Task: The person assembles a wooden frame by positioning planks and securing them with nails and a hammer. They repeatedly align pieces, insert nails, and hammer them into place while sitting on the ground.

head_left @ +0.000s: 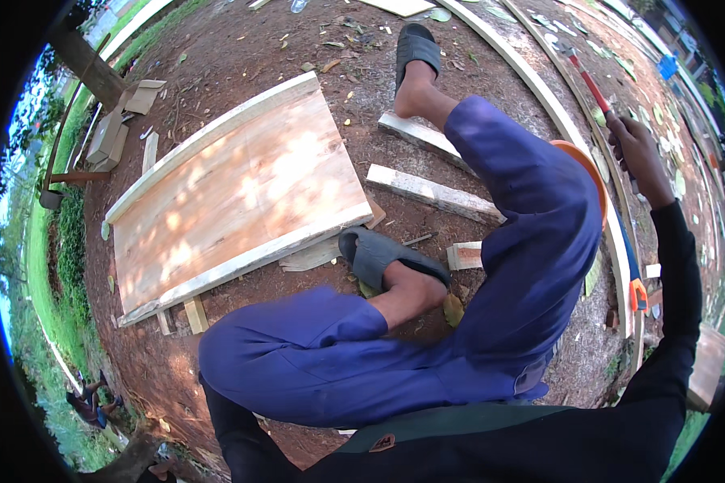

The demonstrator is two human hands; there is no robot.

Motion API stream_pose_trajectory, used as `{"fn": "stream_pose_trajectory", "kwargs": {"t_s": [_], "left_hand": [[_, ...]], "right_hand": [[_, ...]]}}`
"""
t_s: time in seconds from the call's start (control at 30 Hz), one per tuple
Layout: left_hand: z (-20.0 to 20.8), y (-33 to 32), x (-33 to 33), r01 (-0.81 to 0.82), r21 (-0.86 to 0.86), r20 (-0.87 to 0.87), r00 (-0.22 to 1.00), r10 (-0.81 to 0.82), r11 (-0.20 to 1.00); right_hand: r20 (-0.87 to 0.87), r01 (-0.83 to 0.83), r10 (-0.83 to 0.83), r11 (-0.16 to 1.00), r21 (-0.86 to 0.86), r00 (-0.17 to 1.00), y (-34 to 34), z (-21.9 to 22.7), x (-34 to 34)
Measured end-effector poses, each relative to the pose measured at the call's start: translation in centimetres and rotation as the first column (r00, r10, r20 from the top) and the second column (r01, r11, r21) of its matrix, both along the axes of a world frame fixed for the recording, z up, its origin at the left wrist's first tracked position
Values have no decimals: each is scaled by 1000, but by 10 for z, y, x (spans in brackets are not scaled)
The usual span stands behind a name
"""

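Observation:
Out to the right, my right hand [638,153] is closed round the red handle of a hammer [594,90], its metal head pointing up and away. My left arm, in a black sleeve [246,435], runs down beside my bent left knee; the left hand itself does not show. In front of me to the left lies a wooden panel [242,189], a plywood sheet with pale battens along its two long edges, propped on wood pieces. Neither hand touches it. My left sandal [383,253] rests beside the panel's near right corner.
Two short timbers [431,193] lie by my right leg, with a small wood block [464,256] nearer. A handsaw [638,295] with an orange handle and long boards [532,76] are at the right. Cardboard boxes [109,141] stand by a tree at the left.

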State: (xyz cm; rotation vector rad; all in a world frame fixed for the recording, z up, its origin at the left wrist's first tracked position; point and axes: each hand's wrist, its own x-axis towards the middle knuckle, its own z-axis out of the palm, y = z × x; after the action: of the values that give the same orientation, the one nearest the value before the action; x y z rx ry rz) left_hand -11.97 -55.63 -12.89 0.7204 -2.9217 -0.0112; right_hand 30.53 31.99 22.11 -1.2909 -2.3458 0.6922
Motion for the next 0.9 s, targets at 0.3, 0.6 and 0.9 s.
{"fn": "stream_pose_trajectory", "kwargs": {"t_s": [0.3, 0.6, 0.9], "left_hand": [[85, 68, 152, -377, 926, 374, 915, 154, -8], [242, 156, 188, -44, 840, 170, 968, 187, -541], [367, 219, 136, -3, 996, 27, 962, -273, 88]], "right_hand": [[-562, -497, 53, 539, -680, 826, -102, -75, -122], [-227, -485, 611, 296, -823, 758, -130, -184, -149], [-56, -738, 903, 312, -598, 427, -156, -177, -107]]}}
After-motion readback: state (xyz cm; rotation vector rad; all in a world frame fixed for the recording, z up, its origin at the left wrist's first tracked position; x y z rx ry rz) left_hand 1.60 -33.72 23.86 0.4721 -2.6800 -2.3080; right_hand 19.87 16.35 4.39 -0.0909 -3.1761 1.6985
